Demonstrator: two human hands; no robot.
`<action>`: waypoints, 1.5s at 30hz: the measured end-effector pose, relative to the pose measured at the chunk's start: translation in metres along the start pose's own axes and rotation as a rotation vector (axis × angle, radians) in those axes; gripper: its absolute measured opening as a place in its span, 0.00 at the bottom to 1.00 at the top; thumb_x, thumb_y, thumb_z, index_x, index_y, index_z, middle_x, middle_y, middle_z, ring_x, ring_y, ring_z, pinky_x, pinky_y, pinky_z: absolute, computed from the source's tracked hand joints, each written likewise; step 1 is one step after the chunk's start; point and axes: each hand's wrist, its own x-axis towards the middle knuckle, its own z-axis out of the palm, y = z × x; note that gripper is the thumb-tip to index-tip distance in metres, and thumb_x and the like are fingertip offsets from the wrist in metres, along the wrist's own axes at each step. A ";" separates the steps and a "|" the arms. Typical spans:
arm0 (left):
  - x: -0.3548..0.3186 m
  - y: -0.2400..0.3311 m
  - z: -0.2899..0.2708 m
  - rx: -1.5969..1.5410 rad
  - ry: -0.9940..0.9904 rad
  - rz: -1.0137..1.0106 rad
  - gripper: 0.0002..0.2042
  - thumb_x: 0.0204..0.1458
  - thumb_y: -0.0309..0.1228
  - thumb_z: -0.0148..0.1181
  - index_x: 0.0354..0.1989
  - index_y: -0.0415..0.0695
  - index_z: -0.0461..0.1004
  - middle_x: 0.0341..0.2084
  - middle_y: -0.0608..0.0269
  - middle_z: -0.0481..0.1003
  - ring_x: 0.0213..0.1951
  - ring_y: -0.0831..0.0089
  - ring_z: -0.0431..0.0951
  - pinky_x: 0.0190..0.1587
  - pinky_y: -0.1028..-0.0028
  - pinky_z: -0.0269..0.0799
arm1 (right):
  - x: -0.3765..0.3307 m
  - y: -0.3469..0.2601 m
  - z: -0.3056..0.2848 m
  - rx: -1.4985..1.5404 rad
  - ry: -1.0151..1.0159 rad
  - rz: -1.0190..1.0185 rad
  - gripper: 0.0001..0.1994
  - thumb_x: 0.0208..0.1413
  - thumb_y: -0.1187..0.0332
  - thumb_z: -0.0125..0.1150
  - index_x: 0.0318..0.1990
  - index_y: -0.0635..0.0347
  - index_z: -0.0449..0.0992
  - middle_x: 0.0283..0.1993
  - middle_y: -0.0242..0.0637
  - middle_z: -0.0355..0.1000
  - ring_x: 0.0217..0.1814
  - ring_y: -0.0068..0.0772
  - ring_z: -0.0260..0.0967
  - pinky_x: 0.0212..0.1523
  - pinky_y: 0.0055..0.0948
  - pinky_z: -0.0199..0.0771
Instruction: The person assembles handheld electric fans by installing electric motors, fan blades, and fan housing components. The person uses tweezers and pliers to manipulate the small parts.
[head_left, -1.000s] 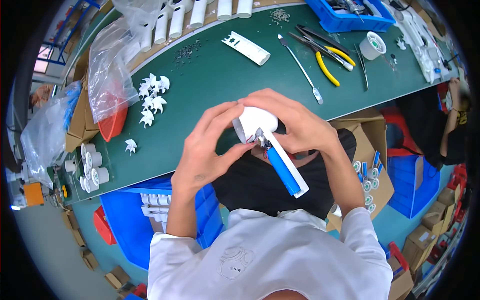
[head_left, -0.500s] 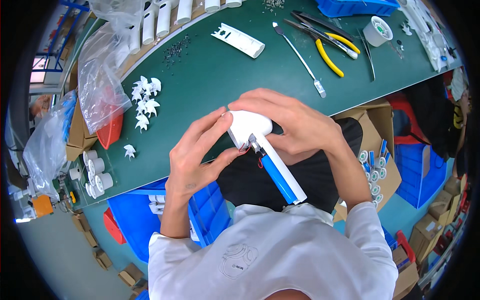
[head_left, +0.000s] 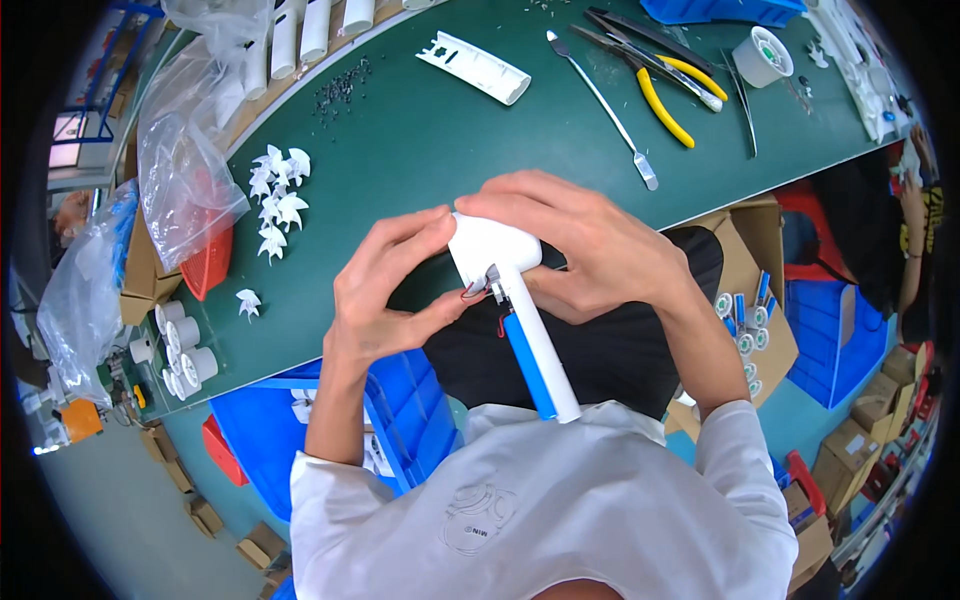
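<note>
Both hands hold a white handheld fan body (head_left: 497,243) by its rounded head, just in front of the table edge. My left hand (head_left: 376,290) is closed on its left side, thumb near thin red wires (head_left: 470,291) at the neck. Round the right side of the head curls my right hand (head_left: 605,250), its thumb underneath. The handle points down toward my shirt, with its left side uncovered. A blue cylindrical battery (head_left: 531,370) lies along it. The inside of the head faces away from view.
On the green table (head_left: 420,150) lie white fan blades (head_left: 280,195), black screws (head_left: 340,92), a white handle cover (head_left: 474,68), a metal spatula (head_left: 605,110), yellow-handled pliers (head_left: 655,90) and tweezers (head_left: 741,100). Blue bins (head_left: 410,410) and a carton (head_left: 775,330) stand below the edge.
The fan body has turned slightly in my hands, its handle end swinging left, so less of the battery shows. Both hands keep their hold. The table scene has shifted slightly left in view.
</note>
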 end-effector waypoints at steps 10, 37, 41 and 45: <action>0.005 -0.007 -0.004 0.026 -0.040 0.116 0.30 0.31 0.22 0.75 0.50 0.38 0.77 0.46 0.48 0.76 0.44 0.58 0.79 0.46 0.68 0.77 | 0.007 0.007 -0.006 -0.216 -0.067 -0.075 0.36 0.31 0.72 0.71 0.58 0.59 0.72 0.52 0.43 0.71 0.52 0.46 0.67 0.54 0.37 0.64; 0.022 -0.003 0.022 0.235 0.339 0.236 0.29 0.35 0.28 0.72 0.50 0.36 0.72 0.42 0.50 0.68 0.37 0.57 0.77 0.35 0.67 0.79 | 0.009 -0.038 -0.014 -0.756 0.164 -0.166 0.13 0.38 0.77 0.71 0.36 0.61 0.79 0.36 0.37 0.72 0.36 0.39 0.70 0.35 0.34 0.70; 0.021 -0.004 0.024 0.203 0.284 0.185 0.30 0.35 0.28 0.72 0.50 0.36 0.70 0.44 0.48 0.69 0.38 0.54 0.77 0.39 0.65 0.79 | 0.012 -0.044 -0.007 -0.764 0.105 -0.168 0.08 0.43 0.77 0.68 0.33 0.60 0.77 0.34 0.36 0.70 0.31 0.37 0.70 0.28 0.32 0.69; 0.021 -0.009 0.025 0.129 0.263 0.196 0.30 0.36 0.28 0.72 0.51 0.35 0.69 0.45 0.47 0.72 0.40 0.53 0.78 0.42 0.64 0.78 | 0.001 -0.056 0.002 -0.747 0.061 0.090 0.07 0.47 0.77 0.66 0.34 0.60 0.76 0.31 0.36 0.67 0.25 0.35 0.69 0.23 0.31 0.69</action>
